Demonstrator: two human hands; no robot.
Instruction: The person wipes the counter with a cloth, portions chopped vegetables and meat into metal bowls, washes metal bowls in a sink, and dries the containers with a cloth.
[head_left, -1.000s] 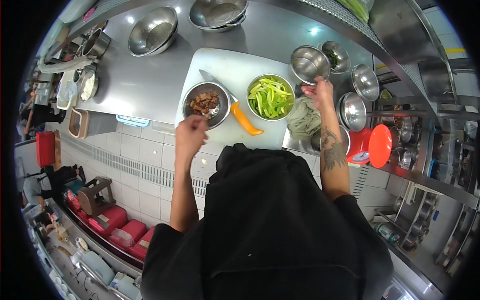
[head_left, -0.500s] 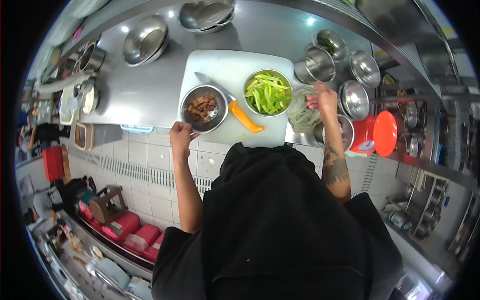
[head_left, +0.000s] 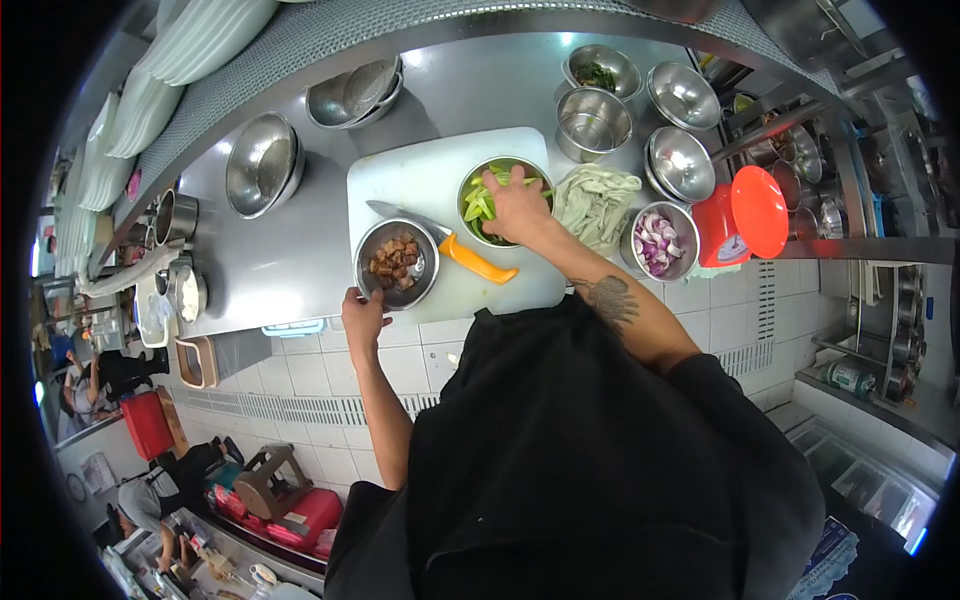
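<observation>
My left hand [head_left: 366,316] grips the near-left rim of a metal bowl [head_left: 430,275] with chunks of browned meat [head_left: 393,262] in it. My right hand [head_left: 519,207] reaches into a second metal bowl, its fingers spread over the sliced green vegetables [head_left: 480,205] and hiding part of them. Both bowls rest on a white cutting board [head_left: 400,165]. Between them lies a knife with a yellow handle [head_left: 478,262], its blade partly behind the meat bowl. A crumpled greenish cloth [head_left: 595,205] sits right of the vegetable bowl.
A bowl of chopped purple onion [head_left: 660,243] stands beside a red scale [head_left: 718,225]. Several metal bowls [head_left: 593,122] are at the back right, others [head_left: 264,168] at the back left. A shelf edge [head_left: 480,32] spans the counter's far side. Other people are at far left.
My right hand has moved left from the cloth into the bowl of green vegetables. My left hand stays at the meat bowl's rim. The camera view has shifted, and the onion bowl is now uncovered.
</observation>
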